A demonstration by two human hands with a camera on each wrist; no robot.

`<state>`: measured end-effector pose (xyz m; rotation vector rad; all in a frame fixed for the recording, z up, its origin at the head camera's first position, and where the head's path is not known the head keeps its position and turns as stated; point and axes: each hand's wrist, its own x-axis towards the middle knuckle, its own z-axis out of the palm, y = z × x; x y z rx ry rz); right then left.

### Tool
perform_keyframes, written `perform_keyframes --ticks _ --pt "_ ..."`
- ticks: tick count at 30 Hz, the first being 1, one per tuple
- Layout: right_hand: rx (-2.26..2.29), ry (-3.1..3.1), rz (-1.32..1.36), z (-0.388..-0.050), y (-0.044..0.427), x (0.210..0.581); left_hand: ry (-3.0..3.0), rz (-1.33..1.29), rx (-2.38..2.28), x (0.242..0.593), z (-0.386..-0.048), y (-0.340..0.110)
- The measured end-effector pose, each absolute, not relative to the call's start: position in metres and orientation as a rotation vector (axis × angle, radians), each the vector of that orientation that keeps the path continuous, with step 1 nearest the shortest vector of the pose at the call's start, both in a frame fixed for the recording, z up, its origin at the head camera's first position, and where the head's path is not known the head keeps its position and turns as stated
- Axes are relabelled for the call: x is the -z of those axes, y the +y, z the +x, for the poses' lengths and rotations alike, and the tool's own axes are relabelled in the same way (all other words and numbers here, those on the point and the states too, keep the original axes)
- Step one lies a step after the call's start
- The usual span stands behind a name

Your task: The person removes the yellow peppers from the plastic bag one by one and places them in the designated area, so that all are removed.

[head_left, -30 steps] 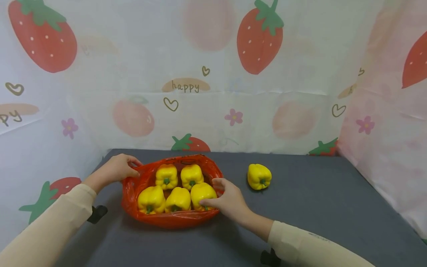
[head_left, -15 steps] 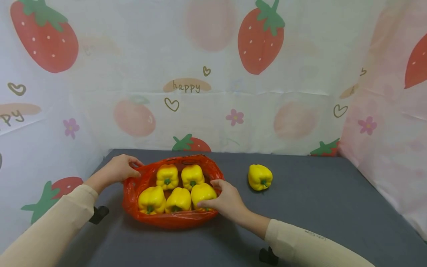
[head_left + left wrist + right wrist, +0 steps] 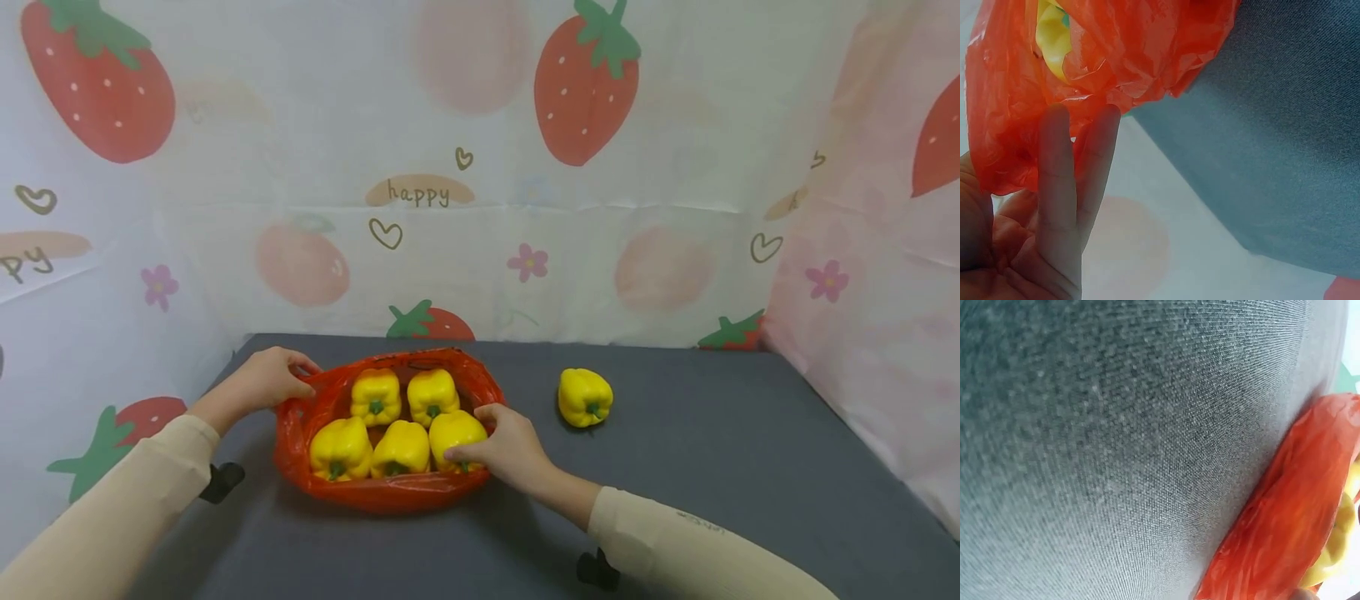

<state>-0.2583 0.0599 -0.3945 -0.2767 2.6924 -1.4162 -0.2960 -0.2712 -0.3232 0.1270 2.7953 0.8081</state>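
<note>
A red plastic bag (image 3: 375, 498) lies with its mouth spread wide, several yellow bell peppers (image 3: 341, 448) inside in two rows. My left hand (image 3: 264, 379) holds the bag's left rim; in the left wrist view the thin plastic lies between the thumb and straightish fingers (image 3: 1057, 181). My right hand (image 3: 513, 446) is at the bag's right end, its thumb across the front right bell pepper (image 3: 455, 430) and its fingers on that pepper's far side by the rim. Only a sliver of fingertip shows in the right wrist view, below the bag (image 3: 1279, 531).
Another yellow bell pepper (image 3: 585, 398) lies on the dark grey tabletop (image 3: 712, 450), right of the bag. White fabric printed with strawberries (image 3: 587, 92) hangs behind and on both sides of the table.
Almost nothing differs. My right wrist and sleeve have shifted slightly left; the left hand, the bag and the peppers stay where they were.
</note>
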Motion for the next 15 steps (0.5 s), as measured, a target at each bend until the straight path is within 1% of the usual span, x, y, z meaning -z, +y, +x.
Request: perform_keyframes --ticks 8,15 --pt "1.388 2.732 -0.292 -0.2592 0.0563 0.3896 2.820 0.136 -0.803 0.3185 -0.2939 -0.2709" --pt "1.324 2.724 -0.265 -0.2598 0.0530 0.3900 2.815 0.130 -0.816 0.3219 -0.2901 -0.2741"
